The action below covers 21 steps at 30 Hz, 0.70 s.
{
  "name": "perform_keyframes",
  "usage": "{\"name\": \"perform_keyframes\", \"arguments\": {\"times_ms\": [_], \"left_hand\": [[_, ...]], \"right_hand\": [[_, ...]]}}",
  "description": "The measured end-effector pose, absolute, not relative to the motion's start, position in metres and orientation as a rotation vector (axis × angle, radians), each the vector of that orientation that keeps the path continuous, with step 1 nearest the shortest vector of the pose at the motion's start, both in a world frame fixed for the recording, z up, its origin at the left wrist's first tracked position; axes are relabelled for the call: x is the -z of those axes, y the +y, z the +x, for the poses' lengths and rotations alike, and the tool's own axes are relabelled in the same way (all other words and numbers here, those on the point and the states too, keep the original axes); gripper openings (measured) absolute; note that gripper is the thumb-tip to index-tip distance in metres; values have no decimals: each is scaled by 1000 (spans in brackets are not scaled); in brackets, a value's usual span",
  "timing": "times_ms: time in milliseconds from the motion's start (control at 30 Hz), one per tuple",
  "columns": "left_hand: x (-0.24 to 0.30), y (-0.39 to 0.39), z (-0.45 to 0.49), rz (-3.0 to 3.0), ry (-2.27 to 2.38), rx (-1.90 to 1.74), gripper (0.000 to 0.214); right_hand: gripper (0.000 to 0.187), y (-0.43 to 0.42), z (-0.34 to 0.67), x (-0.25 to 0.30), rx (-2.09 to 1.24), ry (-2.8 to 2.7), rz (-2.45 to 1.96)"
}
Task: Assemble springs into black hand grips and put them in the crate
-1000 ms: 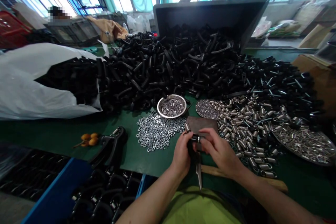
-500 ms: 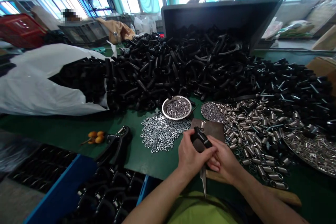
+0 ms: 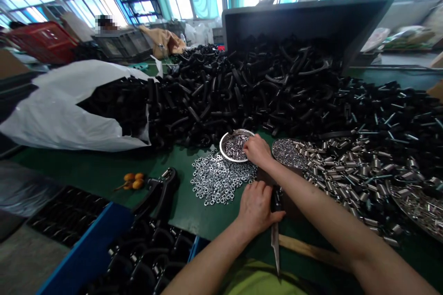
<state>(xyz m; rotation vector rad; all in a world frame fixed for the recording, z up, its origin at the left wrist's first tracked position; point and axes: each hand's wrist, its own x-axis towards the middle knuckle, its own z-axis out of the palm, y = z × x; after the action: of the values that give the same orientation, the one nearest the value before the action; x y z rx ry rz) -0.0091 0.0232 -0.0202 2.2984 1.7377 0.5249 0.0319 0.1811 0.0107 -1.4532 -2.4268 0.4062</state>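
Note:
My left hand is closed around a black plastic handle piece, mostly hidden by the fingers, over a dark metal block. My right hand reaches over the right rim of a round metal bowl of small silver pins. Its fingertips are pressed together among the pins; what they pinch, if anything, is too small to see. A pointed metal blade sticks out toward me below my left hand. Silver nuts lie heaped left of my hands.
Coil springs spread at the right beside a dish of tiny parts. Black handles pile up behind, before a grey bin. A wooden stick, orange fruits and a blue crate are nearer me.
My right hand has let go of the black handle piece and moved forward and left into the pin bowl. My left hand keeps the piece, now lower. The view has shifted slightly left.

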Motion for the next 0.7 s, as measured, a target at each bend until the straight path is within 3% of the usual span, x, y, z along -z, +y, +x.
{"name": "perform_keyframes", "arguments": {"times_ms": [167, 367, 533, 700], "left_hand": [[22, 23, -14, 2273, 1677, -571, 66], [22, 29, -12, 2211, 1679, -590, 59], [23, 29, -12, 2214, 1677, -619, 58], [23, 28, -13, 2216, 1666, -632, 57]], "right_hand": [[12, 195, 6, 7, -434, -2447, -1452], [19, 196, 16, 3, -618, -2265, -1390], [30, 169, 66, -12, -865, -2071, -1267], [19, 112, 133, -10, -1007, -1980, -1274]]}}
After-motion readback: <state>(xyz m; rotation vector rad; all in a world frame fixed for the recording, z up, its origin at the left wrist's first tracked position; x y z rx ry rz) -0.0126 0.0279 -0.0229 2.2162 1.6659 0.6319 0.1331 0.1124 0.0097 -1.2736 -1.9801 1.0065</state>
